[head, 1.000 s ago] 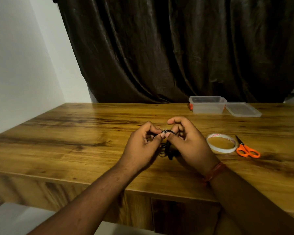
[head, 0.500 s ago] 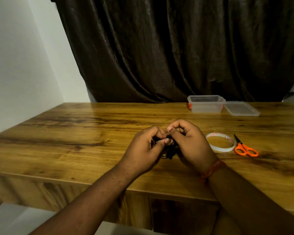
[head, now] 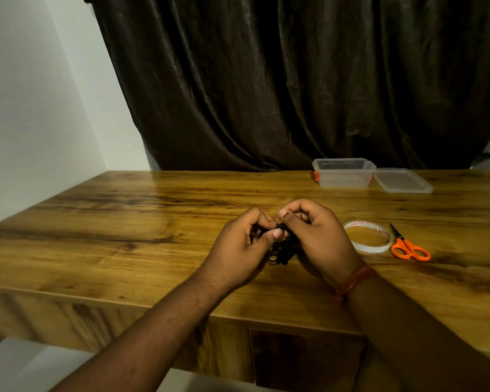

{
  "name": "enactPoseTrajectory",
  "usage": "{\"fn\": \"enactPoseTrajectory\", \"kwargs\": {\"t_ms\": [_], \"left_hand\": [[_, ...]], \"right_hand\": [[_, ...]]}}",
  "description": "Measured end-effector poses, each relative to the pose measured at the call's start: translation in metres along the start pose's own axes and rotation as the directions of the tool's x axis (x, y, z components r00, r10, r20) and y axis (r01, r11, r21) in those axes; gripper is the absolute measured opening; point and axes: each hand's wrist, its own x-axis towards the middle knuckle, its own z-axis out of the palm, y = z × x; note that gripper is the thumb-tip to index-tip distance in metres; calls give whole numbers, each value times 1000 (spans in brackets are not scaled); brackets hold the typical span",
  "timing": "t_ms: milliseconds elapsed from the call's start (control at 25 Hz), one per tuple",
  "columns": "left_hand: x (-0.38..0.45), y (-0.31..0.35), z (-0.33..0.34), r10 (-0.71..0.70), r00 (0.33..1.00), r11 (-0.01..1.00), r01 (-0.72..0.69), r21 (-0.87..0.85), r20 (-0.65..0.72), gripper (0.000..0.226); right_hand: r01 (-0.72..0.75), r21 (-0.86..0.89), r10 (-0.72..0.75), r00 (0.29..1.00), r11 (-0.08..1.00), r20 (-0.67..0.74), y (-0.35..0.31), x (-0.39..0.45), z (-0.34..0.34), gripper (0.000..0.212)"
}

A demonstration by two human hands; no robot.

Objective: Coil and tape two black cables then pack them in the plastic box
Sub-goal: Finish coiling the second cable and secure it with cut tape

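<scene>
I have the black cable (head: 280, 247) bunched into a small coil between my two hands, held just above the wooden table (head: 125, 222) near its front edge. My left hand (head: 238, 250) pinches the bundle's upper part with thumb and curled fingers; my right hand (head: 317, 239) grips it from the other side, fingers curled round the top. The loops hang downward below both thumbs, so the coil's long axis runs roughly vertical. The tape roll (head: 368, 240) lies just beside my right hand, with the orange scissors (head: 408, 247) past it, so I judge the right hand should fetch them. The plastic box (head: 343, 172) and its lid (head: 402, 181) sit well apart, at the far edge.
</scene>
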Motion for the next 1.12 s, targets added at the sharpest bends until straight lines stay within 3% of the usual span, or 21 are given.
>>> {"fn": "enactPoseTrajectory", "kwargs": {"t_ms": [160,400,680,1120], "left_hand": [[0,-1,2,-85,996,996,85,17,-18,12],[4,-7,0,-162,986,986,160,-51,-46,12],[7,-5,0,-300,953,894,292,-339,30,12],[8,-4,-2,-316,943,847,330,-418,104,11]], "right_hand": [[64,-62,-69,994,996,-79,-2,0,-2,8],[83,-158,-85,996,984,-4,-3,-4,0,10],[139,-318,-142,990,938,13,-5,-5,1,14],[342,-591,-335,934,730,127,-4,-2,0,14]]}}
